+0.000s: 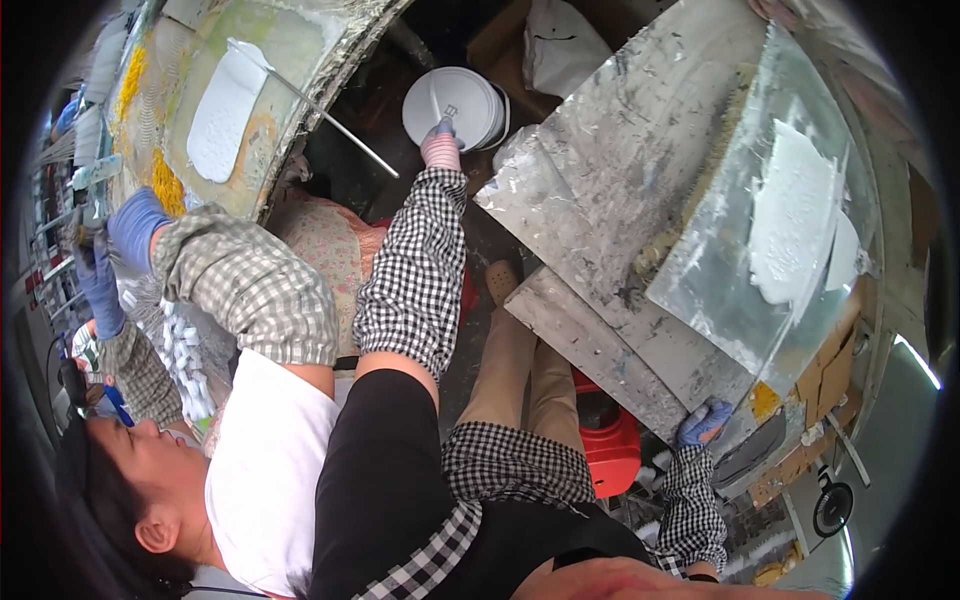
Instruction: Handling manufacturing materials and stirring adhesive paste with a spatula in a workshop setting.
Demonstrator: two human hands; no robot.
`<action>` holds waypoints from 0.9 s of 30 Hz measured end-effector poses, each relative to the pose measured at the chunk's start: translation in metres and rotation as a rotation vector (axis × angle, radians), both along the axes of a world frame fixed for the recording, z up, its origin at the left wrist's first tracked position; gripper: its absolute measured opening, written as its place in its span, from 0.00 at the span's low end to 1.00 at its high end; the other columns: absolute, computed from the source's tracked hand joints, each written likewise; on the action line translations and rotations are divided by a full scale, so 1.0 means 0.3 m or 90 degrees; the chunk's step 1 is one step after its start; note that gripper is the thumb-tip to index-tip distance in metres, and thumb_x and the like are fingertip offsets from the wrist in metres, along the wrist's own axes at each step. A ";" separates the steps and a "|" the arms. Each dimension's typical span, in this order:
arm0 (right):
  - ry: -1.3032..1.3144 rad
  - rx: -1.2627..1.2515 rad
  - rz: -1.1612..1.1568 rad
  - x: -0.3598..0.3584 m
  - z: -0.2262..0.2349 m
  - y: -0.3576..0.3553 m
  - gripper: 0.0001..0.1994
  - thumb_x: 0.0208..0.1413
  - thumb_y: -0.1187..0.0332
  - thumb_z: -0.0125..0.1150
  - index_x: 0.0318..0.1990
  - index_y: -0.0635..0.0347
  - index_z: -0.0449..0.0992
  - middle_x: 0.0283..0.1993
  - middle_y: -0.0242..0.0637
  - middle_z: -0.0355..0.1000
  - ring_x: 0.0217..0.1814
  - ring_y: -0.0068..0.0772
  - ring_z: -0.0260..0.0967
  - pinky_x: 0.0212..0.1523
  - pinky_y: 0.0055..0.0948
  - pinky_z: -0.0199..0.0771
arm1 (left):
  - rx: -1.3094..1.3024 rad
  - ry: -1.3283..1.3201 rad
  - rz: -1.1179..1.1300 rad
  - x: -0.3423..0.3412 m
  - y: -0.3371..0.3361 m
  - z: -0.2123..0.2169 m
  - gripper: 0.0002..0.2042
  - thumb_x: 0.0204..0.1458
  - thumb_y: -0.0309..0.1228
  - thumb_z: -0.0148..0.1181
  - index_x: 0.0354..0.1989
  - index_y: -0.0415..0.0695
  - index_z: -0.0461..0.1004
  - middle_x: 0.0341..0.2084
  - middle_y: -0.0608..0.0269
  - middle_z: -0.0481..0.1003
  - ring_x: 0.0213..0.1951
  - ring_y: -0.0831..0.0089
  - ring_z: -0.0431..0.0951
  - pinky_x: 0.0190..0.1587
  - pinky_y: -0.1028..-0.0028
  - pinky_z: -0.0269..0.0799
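My left hand (441,143), in a blue-grey glove with a pink cuff, reaches out over a white lidded bucket (483,105). Its fingers look closed; a short white strip (434,97) shows just beyond them, and I cannot tell if it is held. At the lower right my blue-gloved right hand (706,421) has its fingers curled by the corner of a grey smeared board (640,130). What it grips is hidden. Beyond it lies a glass sheet (715,300) bearing a thick white paste patch (790,215). A thin line crosses the glass toward this hand, maybe a rod.
At left, a co-worker in a white shirt (270,470) has blue-gloved hands (138,228) beside a work table. White paste (225,120) and a thin metal rod (335,125) lie on that table. A red stool (612,455) stands under my board; a small fan (832,508) is lower right.
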State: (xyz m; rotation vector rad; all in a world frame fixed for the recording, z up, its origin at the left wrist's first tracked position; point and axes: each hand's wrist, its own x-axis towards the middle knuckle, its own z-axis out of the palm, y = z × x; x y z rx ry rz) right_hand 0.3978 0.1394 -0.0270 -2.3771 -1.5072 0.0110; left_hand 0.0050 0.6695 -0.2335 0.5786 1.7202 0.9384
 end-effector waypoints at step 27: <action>-0.006 -0.113 0.020 0.057 -0.016 -0.056 0.12 0.50 0.62 0.47 0.31 0.62 0.72 0.28 0.48 0.67 0.33 0.51 0.65 0.34 0.42 0.64 | -0.105 0.330 -0.157 0.028 -1.063 0.262 0.22 0.54 0.44 0.48 0.32 0.32 0.76 0.23 0.49 0.76 0.26 0.60 0.72 0.35 0.64 0.67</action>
